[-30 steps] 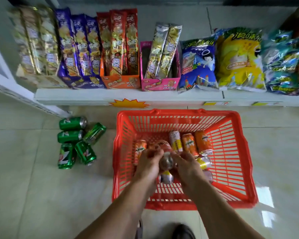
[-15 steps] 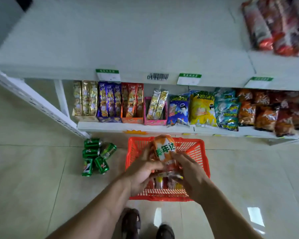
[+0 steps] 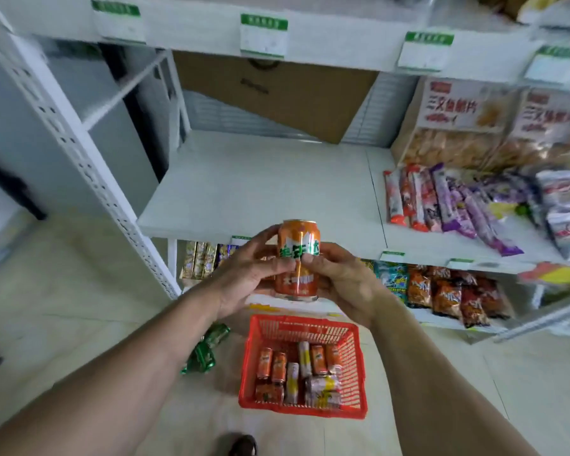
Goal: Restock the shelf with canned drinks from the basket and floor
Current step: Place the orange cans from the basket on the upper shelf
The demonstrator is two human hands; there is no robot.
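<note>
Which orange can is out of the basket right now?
The upright orange can held between both hands, raised before the bare shelf; the others lie in the red basket.

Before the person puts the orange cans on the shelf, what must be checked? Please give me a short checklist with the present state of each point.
1. Hold on the cans: the left hand and the right hand clasp two stacked orange cans from both sides. Ok.
2. Cans upright: both stand upright, the top one with its lid up. Ok.
3. Free place on the shelf: the white board right behind the cans is bare. Ok.
4. Neighbours: the snack sticks lie well to the right, apart from that place. Ok.
5. Room above: the next board up seems high enough, but blur hides the gap. Cannot tell.
6. More stock: cans remain in the red basket, green cans on the floor. Ok.
</note>
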